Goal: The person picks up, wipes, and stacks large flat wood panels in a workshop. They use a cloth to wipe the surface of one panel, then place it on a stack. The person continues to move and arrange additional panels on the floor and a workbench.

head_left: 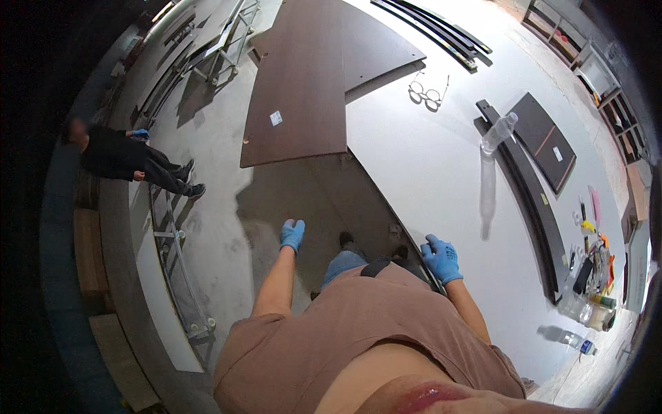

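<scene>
My left hand, in a blue glove, hangs over the concrete floor with nothing in it and its fingers slightly apart. My right hand, gloved alike, rests at the near edge of a white tabletop, fingers spread. Ahead, a dark brown wood-grain panel bearing a small label juts past the table's edge, over or against another brown panel. Round eyeglasses lie beside them. Farther right are a long dark strip, a clear plastic bottle and a smaller dark panel.
Several black strips lie at the table's far side. Hand tools and another plastic bottle are at the right. Across the floor at left, a person stands near a wheeled metal cart. More carts stand farther off.
</scene>
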The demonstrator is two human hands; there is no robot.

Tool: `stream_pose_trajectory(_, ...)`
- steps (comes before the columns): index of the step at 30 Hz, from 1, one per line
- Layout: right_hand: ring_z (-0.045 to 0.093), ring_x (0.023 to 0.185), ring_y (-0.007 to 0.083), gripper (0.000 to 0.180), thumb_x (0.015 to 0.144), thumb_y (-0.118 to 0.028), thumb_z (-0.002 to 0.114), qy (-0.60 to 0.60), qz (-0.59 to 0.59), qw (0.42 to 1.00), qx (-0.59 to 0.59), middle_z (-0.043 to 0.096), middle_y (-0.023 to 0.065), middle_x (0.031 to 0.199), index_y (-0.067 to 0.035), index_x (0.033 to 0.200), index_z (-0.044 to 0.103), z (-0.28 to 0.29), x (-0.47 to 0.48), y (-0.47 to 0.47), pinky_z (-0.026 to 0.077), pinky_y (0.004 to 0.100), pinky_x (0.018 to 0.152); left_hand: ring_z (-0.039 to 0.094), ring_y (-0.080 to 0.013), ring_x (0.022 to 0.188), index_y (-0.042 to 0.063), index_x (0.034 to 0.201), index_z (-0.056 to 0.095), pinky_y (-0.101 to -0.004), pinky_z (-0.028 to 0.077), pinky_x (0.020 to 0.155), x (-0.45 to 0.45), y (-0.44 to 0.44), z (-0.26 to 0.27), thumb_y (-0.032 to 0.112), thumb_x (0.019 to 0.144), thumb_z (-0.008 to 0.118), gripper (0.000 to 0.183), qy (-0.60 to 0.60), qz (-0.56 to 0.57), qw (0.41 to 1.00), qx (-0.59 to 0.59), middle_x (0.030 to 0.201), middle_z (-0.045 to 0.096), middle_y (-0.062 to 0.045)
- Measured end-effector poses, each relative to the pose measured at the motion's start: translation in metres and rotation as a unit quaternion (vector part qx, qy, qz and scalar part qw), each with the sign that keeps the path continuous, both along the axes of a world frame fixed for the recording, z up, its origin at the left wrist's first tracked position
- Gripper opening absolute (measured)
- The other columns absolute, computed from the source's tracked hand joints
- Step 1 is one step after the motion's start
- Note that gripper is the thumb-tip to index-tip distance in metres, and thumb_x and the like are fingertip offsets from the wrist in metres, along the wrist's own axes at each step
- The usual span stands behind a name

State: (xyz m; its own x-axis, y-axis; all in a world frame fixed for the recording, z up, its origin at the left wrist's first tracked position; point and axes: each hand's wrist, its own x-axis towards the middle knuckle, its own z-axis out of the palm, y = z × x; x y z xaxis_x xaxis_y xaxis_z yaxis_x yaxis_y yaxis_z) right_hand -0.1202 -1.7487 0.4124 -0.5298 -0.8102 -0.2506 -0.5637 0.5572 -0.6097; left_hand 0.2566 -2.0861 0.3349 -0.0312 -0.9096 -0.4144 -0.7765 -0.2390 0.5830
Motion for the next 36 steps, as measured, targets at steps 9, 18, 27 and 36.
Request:
stream_pose_trajectory(9,0.070,0.101,0.0388,0.040,0.094,-0.034,0.063,0.003,0.001,0.996,-0.087,0.074,0.0209,0.106,-0.006,0.121,0.066,0.006,0.027,-0.156,0.054,0.0481,0.089,0.043,-0.0424,0.144,-0.008,0.148,0.046,-0.0459,0.035,0.120,0.068,-0.202,0.015,0.052,0.092,0.062,0.083,-0.078,0.104,0.974,-0.188,0.154,0.044,-0.031)
stream_pose_trajectory(18,0.069,0.108,0.0396,0.056,0.095,-0.045,0.060,-0.030,-0.126,0.991,-0.017,0.073,0.0241,0.112,-0.003,0.131,0.064,0.011,0.051,-0.350,0.053,0.0467,0.094,0.065,-0.0376,0.115,-0.010,0.127,0.062,-0.0435,0.050,0.100,0.105,-0.389,-0.002,0.046,0.099,0.061,0.062,0.027,-0.009,0.979,-0.202,0.129,0.067,-0.025)
stream_pose_trajectory(27,0.069,0.106,0.0389,0.057,0.093,-0.051,0.057,-0.025,-0.161,0.981,0.103,0.072,0.0221,0.115,-0.001,0.117,0.070,0.005,0.068,-0.452,0.054,0.0482,0.092,0.044,-0.0282,0.140,0.004,0.155,0.042,-0.0419,0.029,0.119,0.014,-0.469,-0.007,0.054,0.102,0.052,0.074,0.153,-0.073,0.946,0.276,0.158,0.045,-0.010)
stream_pose_trajectory(36,0.069,0.104,0.0357,0.054,0.091,-0.052,0.062,-0.016,-0.258,0.964,0.061,0.072,0.0180,0.111,-0.003,0.114,0.070,-0.014,0.089,-0.446,0.052,0.0492,0.090,0.046,-0.0275,0.136,0.007,0.152,0.045,-0.0430,0.033,0.115,-0.053,-0.460,-0.033,0.054,0.102,0.049,0.068,0.135,-0.174,0.918,0.330,0.151,0.049,-0.008)
